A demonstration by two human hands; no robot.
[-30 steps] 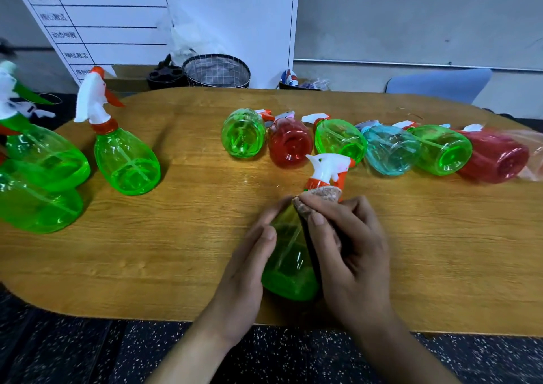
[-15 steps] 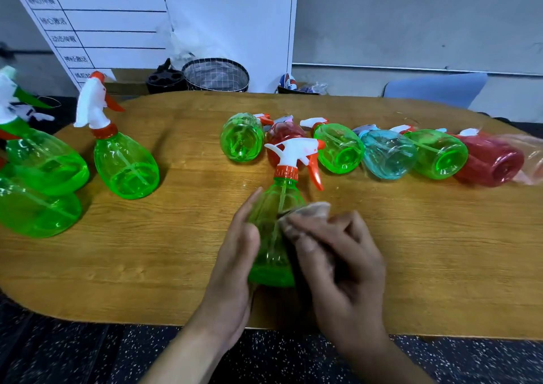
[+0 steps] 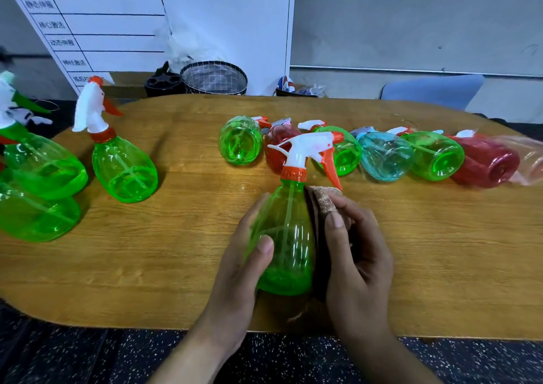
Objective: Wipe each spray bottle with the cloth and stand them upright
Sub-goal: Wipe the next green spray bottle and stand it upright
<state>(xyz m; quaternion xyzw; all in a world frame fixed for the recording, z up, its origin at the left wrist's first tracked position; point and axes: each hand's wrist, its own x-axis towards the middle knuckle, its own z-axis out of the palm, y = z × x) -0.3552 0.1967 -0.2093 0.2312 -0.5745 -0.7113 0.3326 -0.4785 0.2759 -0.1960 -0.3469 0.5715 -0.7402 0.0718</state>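
Observation:
A green spray bottle (image 3: 286,236) with a white and orange trigger head stands upright near the table's front edge. My left hand (image 3: 244,266) grips its left side, thumb across the front. My right hand (image 3: 357,263) holds a brown cloth (image 3: 323,200) pressed against the bottle's right side. Behind it, several bottles lie on their sides in a row: green (image 3: 239,144), red (image 3: 276,148), green (image 3: 345,154), blue (image 3: 385,156), green (image 3: 435,156), red (image 3: 484,161). At the left, green bottles stand upright (image 3: 123,167), (image 3: 44,166), (image 3: 32,216).
The wooden table (image 3: 176,251) has a rounded front edge (image 3: 117,322). A clear plastic bag (image 3: 529,163) lies at the far right. Behind the table stand a whiteboard (image 3: 117,16), a mesh basket (image 3: 214,78) and a blue chair (image 3: 432,89).
The held bottle went from tilted, lying toward me, to standing upright. The cloth moved from its neck to its right side, and my left hand wrapped further round the body.

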